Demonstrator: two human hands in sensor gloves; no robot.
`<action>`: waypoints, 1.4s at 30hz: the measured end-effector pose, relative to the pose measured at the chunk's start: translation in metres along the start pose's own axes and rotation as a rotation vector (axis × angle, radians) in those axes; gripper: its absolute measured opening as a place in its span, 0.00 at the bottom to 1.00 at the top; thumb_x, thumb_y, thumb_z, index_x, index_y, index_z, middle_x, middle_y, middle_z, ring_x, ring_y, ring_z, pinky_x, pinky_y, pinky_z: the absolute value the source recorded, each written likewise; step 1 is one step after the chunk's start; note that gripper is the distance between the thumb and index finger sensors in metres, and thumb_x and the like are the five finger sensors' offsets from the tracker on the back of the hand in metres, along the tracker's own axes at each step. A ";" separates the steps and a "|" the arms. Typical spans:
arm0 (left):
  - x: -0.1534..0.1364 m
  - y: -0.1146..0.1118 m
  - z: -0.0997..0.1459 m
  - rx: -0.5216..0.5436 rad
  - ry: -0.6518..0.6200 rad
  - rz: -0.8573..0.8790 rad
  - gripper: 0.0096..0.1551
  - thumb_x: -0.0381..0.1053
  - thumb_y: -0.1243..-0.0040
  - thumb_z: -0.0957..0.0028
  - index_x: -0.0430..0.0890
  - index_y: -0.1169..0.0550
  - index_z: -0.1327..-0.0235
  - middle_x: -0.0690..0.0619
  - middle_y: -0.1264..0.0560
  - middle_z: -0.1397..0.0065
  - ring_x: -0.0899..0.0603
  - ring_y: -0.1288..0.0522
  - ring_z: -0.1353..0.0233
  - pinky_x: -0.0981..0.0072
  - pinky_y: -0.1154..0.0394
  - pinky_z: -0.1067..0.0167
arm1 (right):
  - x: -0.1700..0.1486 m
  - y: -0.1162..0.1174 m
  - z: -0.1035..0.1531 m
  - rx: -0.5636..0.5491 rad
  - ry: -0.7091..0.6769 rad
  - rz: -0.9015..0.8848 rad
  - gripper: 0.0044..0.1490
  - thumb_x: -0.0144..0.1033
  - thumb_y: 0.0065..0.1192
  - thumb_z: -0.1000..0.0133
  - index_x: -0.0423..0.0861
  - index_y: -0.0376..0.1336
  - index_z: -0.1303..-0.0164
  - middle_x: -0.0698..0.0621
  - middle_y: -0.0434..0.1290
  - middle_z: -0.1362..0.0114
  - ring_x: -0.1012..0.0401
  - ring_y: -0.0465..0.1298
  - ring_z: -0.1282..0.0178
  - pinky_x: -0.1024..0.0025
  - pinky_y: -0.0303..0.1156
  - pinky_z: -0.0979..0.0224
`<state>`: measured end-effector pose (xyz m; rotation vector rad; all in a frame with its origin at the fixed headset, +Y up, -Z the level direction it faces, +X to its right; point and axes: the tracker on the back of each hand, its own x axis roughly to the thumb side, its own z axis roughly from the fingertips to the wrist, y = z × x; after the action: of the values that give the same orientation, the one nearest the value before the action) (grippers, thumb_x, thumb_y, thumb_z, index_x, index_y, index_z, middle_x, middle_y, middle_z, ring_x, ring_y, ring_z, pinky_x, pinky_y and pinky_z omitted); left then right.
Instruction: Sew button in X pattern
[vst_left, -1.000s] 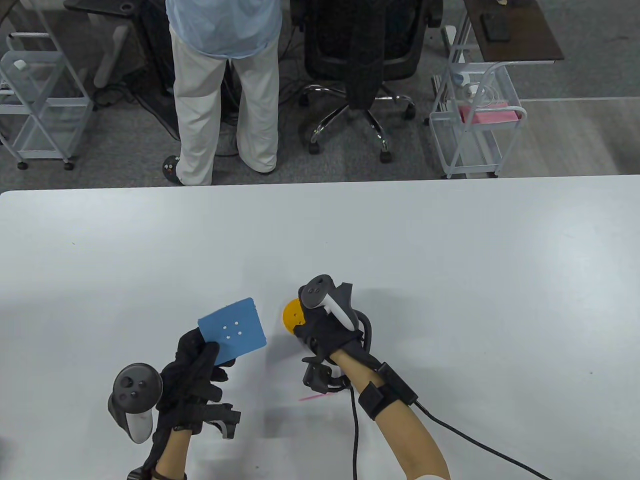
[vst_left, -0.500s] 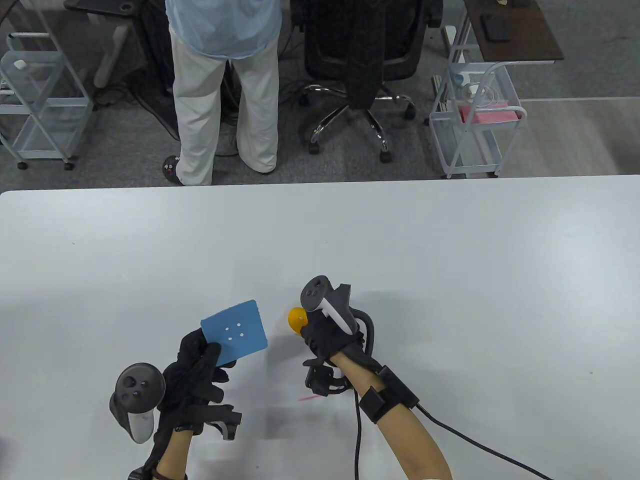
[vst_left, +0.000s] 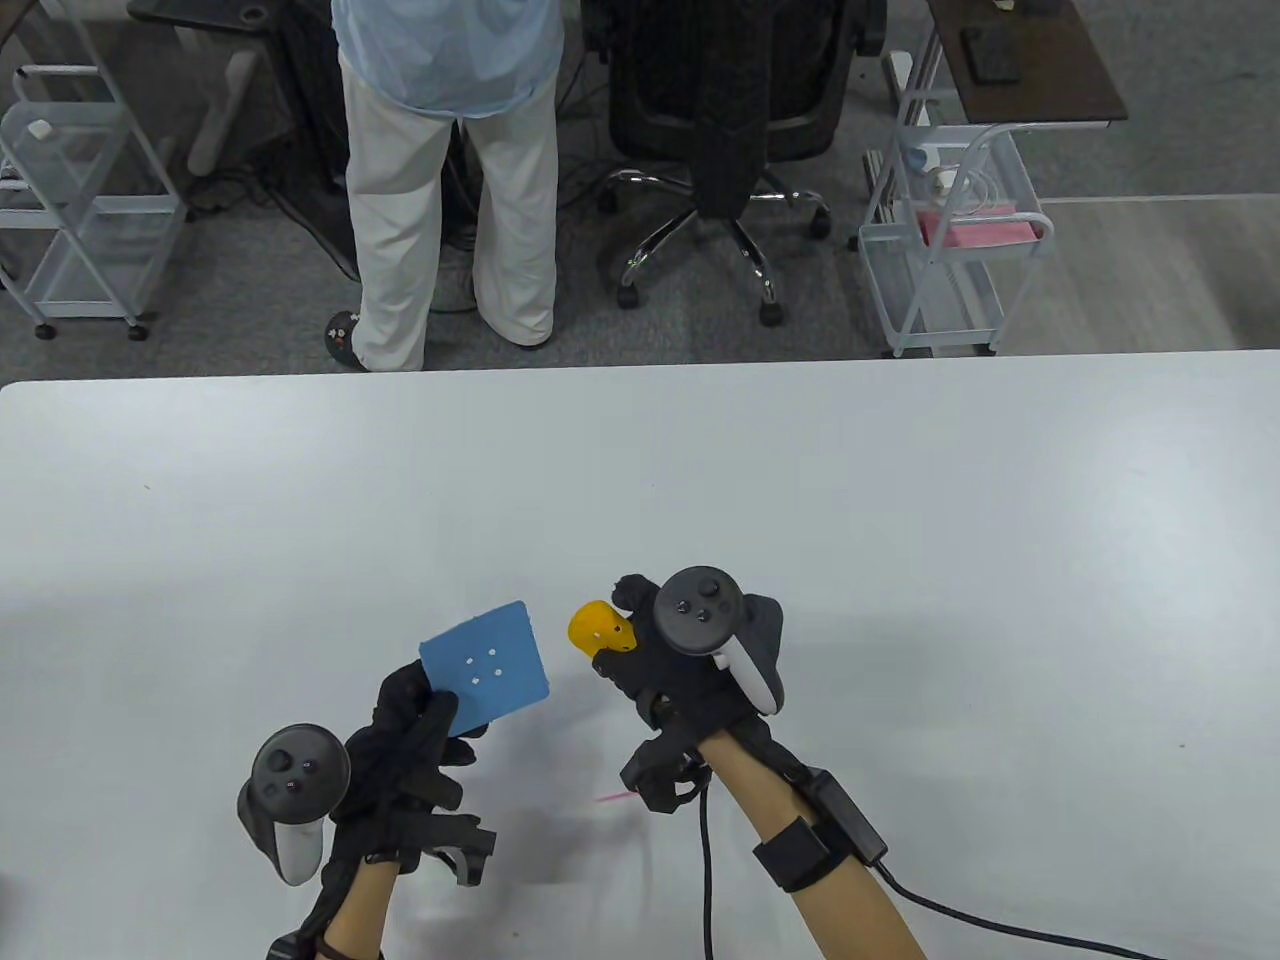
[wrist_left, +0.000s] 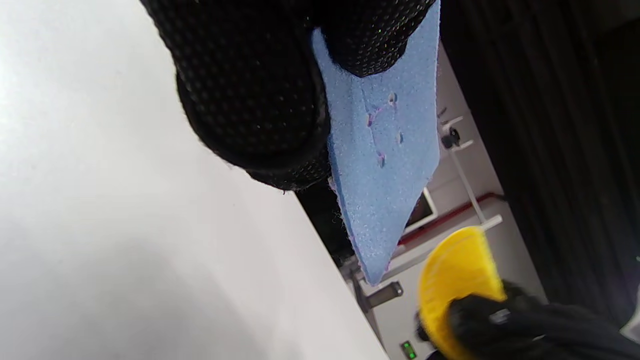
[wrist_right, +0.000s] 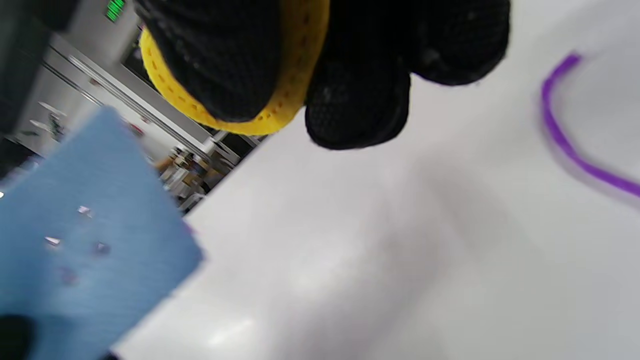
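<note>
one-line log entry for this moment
left hand: holds blue foam square | right hand: holds yellow button | pieces apart above table | purple thread on table

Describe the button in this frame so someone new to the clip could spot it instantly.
On the white table, look near the bottom middle, where two black-gloved hands are raised. The right hand grips a round yellow button, just right of the blue foam square the left hand holds. It is the only yellow, round thing there.
</note>
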<state>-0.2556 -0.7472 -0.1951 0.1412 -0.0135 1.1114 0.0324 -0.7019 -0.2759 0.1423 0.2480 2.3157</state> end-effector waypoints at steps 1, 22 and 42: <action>0.000 -0.003 0.001 -0.004 -0.006 0.009 0.21 0.38 0.44 0.39 0.39 0.31 0.34 0.37 0.20 0.41 0.43 0.09 0.54 0.73 0.09 0.62 | 0.003 -0.004 0.006 -0.003 -0.028 -0.020 0.49 0.37 0.71 0.49 0.43 0.45 0.26 0.49 0.72 0.39 0.57 0.82 0.53 0.57 0.76 0.44; 0.016 -0.056 0.015 -0.089 -0.056 0.266 0.23 0.36 0.47 0.39 0.39 0.34 0.31 0.36 0.23 0.36 0.40 0.12 0.46 0.70 0.10 0.54 | 0.037 0.029 0.049 -0.103 -0.098 0.205 0.58 0.43 0.72 0.49 0.44 0.38 0.21 0.44 0.62 0.28 0.55 0.77 0.46 0.55 0.72 0.40; 0.011 -0.060 0.015 -0.103 -0.020 0.327 0.22 0.36 0.47 0.39 0.39 0.34 0.32 0.36 0.23 0.36 0.40 0.11 0.47 0.71 0.10 0.55 | 0.032 0.006 0.050 -0.210 -0.029 0.110 0.25 0.37 0.63 0.41 0.51 0.64 0.33 0.45 0.65 0.27 0.50 0.71 0.35 0.52 0.67 0.33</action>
<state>-0.1965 -0.7652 -0.1859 0.0587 -0.1151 1.4323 0.0152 -0.6763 -0.2247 0.0854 -0.0185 2.4294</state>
